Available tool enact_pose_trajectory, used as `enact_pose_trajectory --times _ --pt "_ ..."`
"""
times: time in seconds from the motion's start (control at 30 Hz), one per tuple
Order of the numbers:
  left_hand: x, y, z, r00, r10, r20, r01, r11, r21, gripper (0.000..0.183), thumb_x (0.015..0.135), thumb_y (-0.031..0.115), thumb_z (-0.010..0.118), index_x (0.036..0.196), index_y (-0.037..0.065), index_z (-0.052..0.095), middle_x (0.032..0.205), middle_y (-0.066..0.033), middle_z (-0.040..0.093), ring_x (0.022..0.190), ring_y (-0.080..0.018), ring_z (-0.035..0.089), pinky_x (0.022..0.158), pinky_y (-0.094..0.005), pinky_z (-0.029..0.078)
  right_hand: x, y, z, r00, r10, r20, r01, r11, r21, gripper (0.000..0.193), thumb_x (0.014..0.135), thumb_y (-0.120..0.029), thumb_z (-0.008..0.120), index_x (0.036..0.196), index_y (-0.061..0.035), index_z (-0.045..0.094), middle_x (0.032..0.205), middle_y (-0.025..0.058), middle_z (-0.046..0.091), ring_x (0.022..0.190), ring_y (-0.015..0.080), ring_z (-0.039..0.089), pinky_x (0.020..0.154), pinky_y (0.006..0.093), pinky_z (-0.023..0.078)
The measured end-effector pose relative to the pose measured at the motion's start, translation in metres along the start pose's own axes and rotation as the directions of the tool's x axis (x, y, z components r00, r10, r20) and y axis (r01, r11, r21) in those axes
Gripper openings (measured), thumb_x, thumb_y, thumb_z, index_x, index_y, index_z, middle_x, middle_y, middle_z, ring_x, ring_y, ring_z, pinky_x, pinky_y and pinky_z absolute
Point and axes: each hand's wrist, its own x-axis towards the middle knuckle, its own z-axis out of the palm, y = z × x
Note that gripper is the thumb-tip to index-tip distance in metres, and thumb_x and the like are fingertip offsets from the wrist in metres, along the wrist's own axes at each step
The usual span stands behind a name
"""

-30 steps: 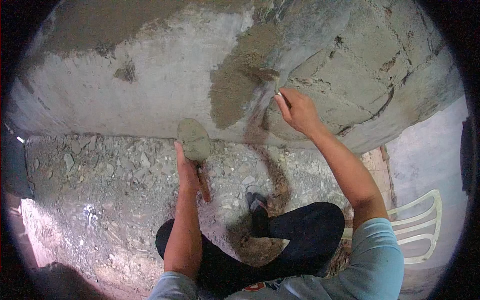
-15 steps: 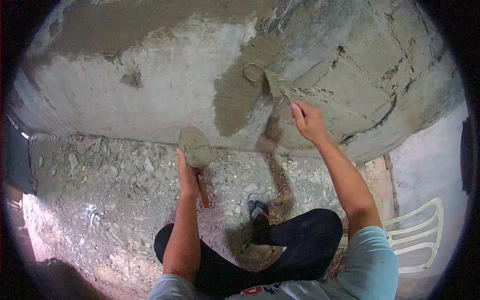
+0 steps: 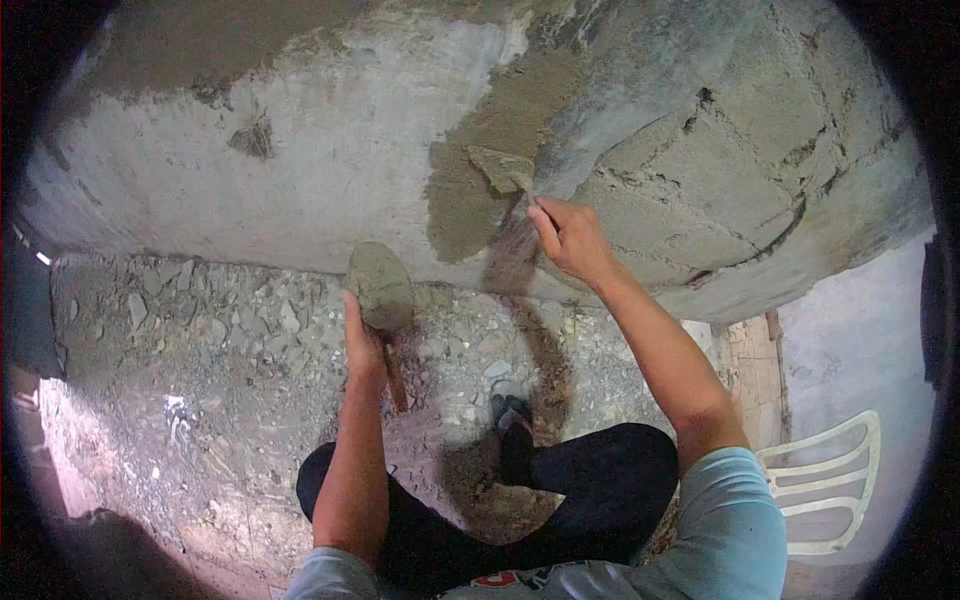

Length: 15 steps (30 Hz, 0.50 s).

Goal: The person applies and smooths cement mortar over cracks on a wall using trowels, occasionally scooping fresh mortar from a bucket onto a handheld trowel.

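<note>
Left of centre: the left hand (image 3: pixel 364 342), fingers hidden, grips a mortar-coated oval tool (image 3: pixel 381 287); its long axis stands near vertical, top leaning left, its brown handle (image 3: pixel 396 380) toward the lower edge. Upper centre: the right hand (image 3: pixel 574 240), curled round a trowel (image 3: pixel 505 170) slanting tip to upper left, over damp mortar (image 3: pixel 458 222) on the grey wall (image 3: pixel 300 200).

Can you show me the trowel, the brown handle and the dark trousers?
Trowel (image 3: pixel 506 168): head view, on its blade.
Brown handle (image 3: pixel 396 380): head view, on its visible lower part.
Dark trousers (image 3: pixel 610 485): head view, on the right thigh.
</note>
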Motion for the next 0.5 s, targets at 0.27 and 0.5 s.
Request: enact_pose_trajectory --times 0.27,0.5 --pt "-0.002 0.002 -0.011 0.999 0.006 -0.041 -0.008 0.998 -0.055 0.082 0.103 0.067 0.041 0.156 0.004 0.037 0.153 -0.0131 0.049 0.139 -0.0297 0.047 0.115 -0.0462 0.035 -0.021 0.03 0.033 0.994 -0.059 -0.088 0.059 0.998 -0.001 0.024 0.101 -0.02 0.062 0.099 0.0039 0.066 0.087 0.0248 0.067 0.077 0.0452 0.066 0.068 0.0481 0.052" --pt "-0.009 0.005 -0.011 0.999 0.048 -0.021 -0.048 0.998 -0.032 0.083 0.102 0.069 0.041 0.156 0.005 0.036 0.155 -0.0122 0.047 0.14 -0.0275 0.046 0.113 -0.0439 0.036 -0.063 0.06 0.035 0.999 0.052 0.003 -0.052 0.992 -0.113 0.024 0.101 -0.02 0.062 0.104 0.0027 0.068 0.091 0.0219 0.07 0.082 0.0444 0.068 0.073 0.0474 0.054"
